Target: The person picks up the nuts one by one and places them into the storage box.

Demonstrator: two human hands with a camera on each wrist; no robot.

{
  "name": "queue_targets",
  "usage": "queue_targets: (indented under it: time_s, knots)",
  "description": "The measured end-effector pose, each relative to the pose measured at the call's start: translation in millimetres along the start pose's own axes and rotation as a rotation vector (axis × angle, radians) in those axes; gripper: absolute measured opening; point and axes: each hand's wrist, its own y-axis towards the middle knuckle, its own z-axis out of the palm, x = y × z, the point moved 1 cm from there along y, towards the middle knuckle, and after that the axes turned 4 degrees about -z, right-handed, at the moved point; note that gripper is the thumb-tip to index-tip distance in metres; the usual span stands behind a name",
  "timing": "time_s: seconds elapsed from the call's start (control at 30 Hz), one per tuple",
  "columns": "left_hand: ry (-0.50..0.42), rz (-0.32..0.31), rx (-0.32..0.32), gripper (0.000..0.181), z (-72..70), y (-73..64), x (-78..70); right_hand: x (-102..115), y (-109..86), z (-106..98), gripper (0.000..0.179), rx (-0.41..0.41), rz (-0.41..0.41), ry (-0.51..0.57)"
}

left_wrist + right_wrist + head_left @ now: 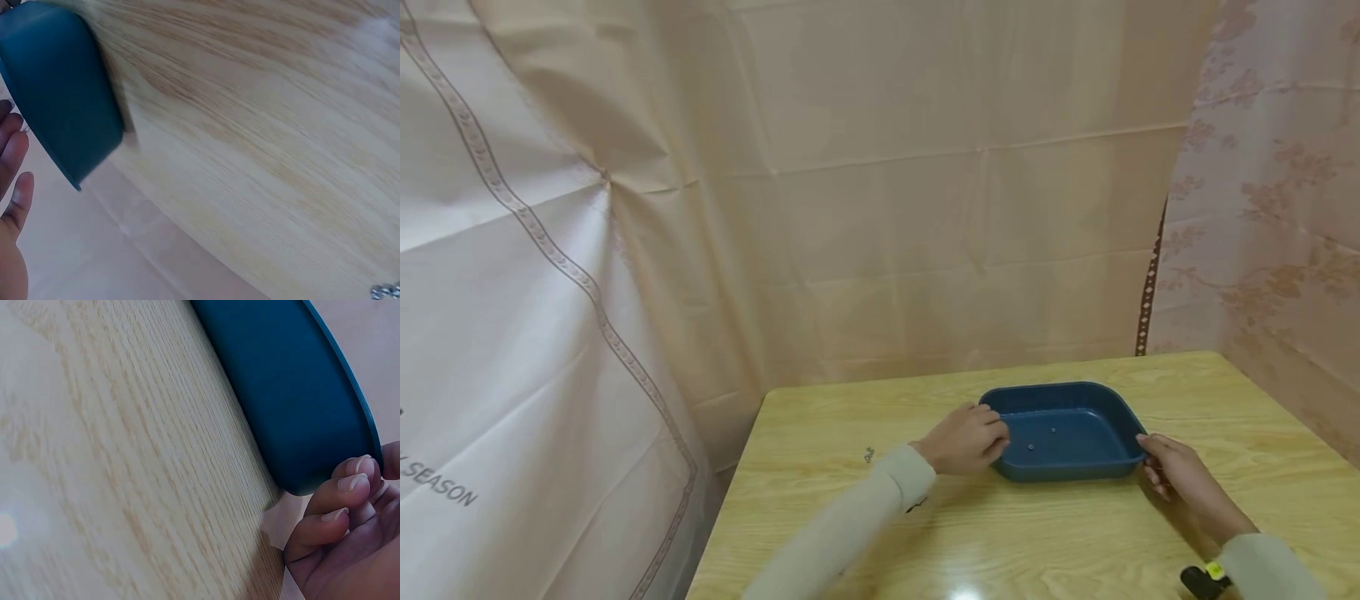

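Note:
A blue plastic tray stands on the table, with two small metal nuts lying apart on its floor. My right hand pinches its near right corner, thumb over the rim and curled fingers under it on the outside. My left hand is over the tray's left edge. In the left wrist view its thumb and fingers stand apart beside the rim; a tiny glint shows by the fingertips, too small to identify. Left of that hand, a small cluster of metal nuts lies on the table.
The wood-grain table has a far edge close behind the tray. Beige cloth hangs behind it, with patterned cloth at the right and pale cloth at the left. A black object with a yellow mark is beside the right sleeve.

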Motion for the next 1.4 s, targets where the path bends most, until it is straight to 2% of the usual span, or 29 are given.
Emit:
queue_targets:
  time_s: [0.2,0.4,0.67,1.0,1.23,1.4]
  knots:
    - [-0.001,-0.008,-0.049,0.019,1.4,-12.9,9.1,1,-1.2,0,0.044,-0.002,0.022,0.01]
    - [-0.033,-0.022,-0.063,0.009,3.2,-30.8,18.1,3,-1.8,0,0.045,0.003,0.02,0.008]
    - [-0.022,-0.081,-0.025,0.007,6.5,-59.9,34.3,6,-2.0,-1,0.045,0.002,0.034,-0.01]
    - [-0.042,-0.131,-0.02,0.005,5.6,-91.0,45.5,4,0.3,-5,0.044,0.014,0.065,-0.028]
    - [-0.025,-0.147,0.008,0.005,11.7,-115.7,55.6,2,1.2,-4,0.045,0.02,0.068,-0.034]
    - [-0.009,-0.168,0.001,0.009,13.1,-132.1,63.3,3,1.3,-5,0.043,0.016,0.056,-0.025]
